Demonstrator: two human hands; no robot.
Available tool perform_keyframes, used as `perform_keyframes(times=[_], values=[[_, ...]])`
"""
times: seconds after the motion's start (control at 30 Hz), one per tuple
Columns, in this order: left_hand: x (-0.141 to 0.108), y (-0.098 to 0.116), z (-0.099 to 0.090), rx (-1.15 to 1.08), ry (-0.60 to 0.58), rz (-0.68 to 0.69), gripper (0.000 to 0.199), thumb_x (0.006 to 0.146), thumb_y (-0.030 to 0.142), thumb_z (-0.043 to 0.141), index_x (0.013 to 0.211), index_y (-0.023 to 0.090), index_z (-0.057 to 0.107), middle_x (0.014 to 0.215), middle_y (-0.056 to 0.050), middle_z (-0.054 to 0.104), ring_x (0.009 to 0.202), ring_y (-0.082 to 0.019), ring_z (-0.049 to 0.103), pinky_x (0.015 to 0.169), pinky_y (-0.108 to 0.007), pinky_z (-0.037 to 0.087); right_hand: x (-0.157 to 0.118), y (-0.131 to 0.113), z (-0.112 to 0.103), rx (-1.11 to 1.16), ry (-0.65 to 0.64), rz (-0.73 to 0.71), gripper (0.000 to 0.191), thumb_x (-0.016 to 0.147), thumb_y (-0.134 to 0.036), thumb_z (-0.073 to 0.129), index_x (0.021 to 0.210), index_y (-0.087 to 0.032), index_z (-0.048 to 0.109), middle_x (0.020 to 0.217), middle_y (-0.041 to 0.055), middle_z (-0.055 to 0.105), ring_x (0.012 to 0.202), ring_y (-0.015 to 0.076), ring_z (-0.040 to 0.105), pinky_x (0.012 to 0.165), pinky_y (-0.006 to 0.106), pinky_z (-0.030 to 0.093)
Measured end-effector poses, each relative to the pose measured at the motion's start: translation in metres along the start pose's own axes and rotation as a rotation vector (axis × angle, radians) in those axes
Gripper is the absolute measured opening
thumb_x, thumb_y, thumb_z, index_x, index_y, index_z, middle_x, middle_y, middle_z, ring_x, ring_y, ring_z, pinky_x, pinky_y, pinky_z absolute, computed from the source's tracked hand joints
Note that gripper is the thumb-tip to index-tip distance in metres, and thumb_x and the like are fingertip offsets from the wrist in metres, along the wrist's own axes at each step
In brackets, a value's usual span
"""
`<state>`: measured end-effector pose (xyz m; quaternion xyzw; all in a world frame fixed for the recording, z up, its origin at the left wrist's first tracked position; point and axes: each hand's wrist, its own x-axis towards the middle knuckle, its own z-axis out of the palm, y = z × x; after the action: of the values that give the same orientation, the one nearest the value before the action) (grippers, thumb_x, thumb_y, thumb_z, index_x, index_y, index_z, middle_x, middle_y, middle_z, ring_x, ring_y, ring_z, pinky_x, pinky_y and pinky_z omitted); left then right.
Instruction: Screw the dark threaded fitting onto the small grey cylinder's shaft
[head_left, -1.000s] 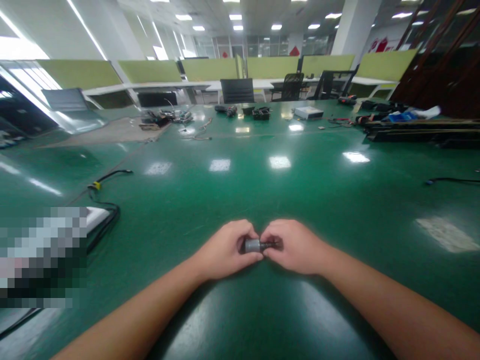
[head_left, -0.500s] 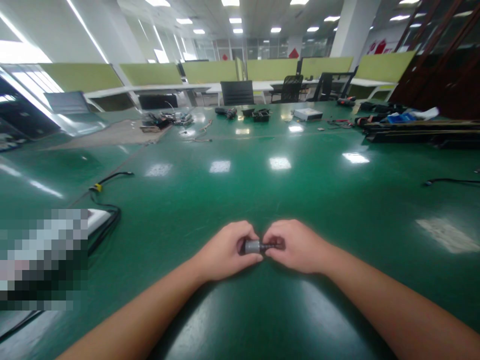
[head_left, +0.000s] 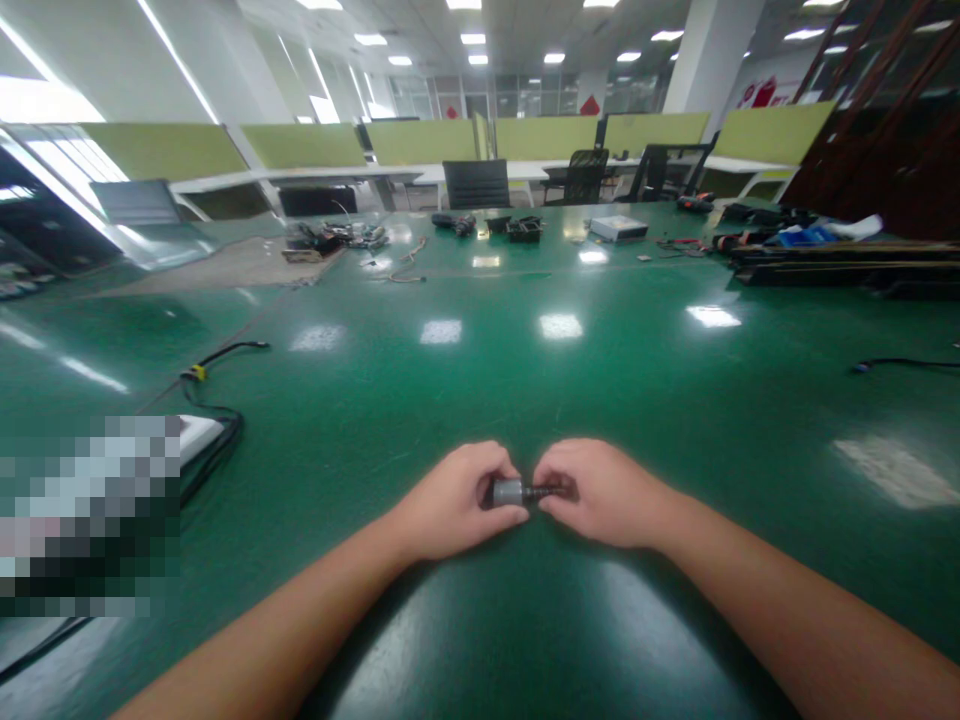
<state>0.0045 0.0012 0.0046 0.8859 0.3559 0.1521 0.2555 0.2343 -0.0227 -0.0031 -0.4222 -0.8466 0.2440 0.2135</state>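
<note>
Just above the green tabletop point(head_left: 480, 400), at the lower middle of the view, is a small grey cylinder point(head_left: 508, 493) with a thin dark shaft point(head_left: 537, 492) sticking out to the right. My left hand point(head_left: 465, 505) is closed around the cylinder, thumb on the near side and fingers on the far side. Curled about the shaft's outer end is my right hand point(head_left: 596, 495), its thumb and fingers pinching toward it. The cylinder's left end lies in the shade of my left palm, and the shaft's tip is partly hidden by my right fingers. The exact kind of part is unclear.
A blurred-out device point(head_left: 90, 510) with a black cable point(head_left: 217, 450) lies at the left. Another dark cable point(head_left: 907, 364) is at the right. Farther back are a silver box point(head_left: 618, 229), tangled parts point(head_left: 337, 238) and a pile of dark strips point(head_left: 840, 268).
My right hand has shifted slightly right, so the gap between the hands is a little wider and more shaft shows. My left hand still grips the cylinder.
</note>
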Motion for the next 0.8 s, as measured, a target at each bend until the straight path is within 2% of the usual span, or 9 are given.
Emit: perform_keyframes(times=[0.23,0.8], values=[[-0.0005,-0.0018,-0.0004,-0.002,-0.003,0.001,0.022,0.08,0.035,0.075,0.087,0.018,0.063,0.079,0.0,0.061,0.072,-0.016,0.056,0.066,-0.025,0.039,-0.0021,0.001,-0.003,-0.046,0.017,-0.014,0.008,0.08,-0.014,0.069,0.085,-0.019,0.068,0.082,0.0007,0.064,0.078,0.0153,0.055,0.069,0.026,0.038],[-0.0014,-0.0005,-0.0005,-0.015,-0.002,-0.016,0.022,0.079,0.032,0.078,0.087,0.017,0.064,0.081,0.0,0.06,0.073,-0.016,0.056,0.067,-0.026,0.038,-0.0048,0.0046,-0.0088,-0.059,-0.017,0.021,0.009,0.08,-0.015,0.071,0.086,-0.02,0.068,0.083,-0.0009,0.065,0.075,0.0141,0.055,0.069,0.026,0.038]])
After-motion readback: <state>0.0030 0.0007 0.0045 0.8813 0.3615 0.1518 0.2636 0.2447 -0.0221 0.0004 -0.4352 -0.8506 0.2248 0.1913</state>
